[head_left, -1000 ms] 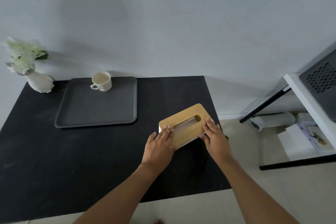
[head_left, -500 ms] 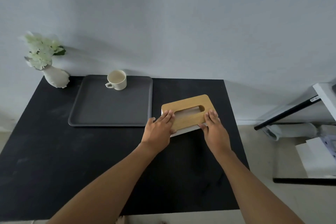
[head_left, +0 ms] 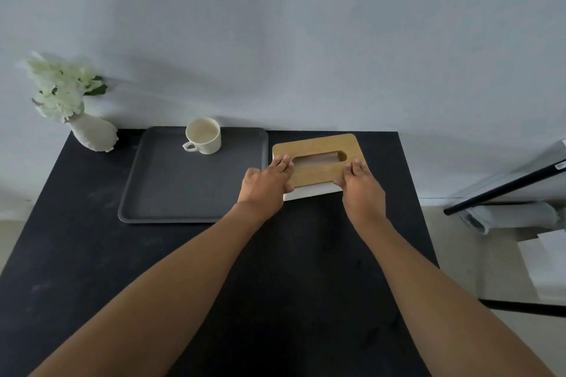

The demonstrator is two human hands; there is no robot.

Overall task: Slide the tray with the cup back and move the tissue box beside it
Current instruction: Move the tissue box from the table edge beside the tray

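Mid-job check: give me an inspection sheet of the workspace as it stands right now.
Surface: black table, dusty smudges, set against a grey wall.
Job's things: grey tray at the back edge by the wall, cream cup upright in its far part; tissue box with wooden lid just right of the tray, narrow gap between.
Clutter: white vase with pale flowers at the back left corner.
Hands: left hand and right hand each grip a near corner of the tissue box.
Cables: nothing seen.
Surroundings: black-framed stand and white paper on the floor to the right.
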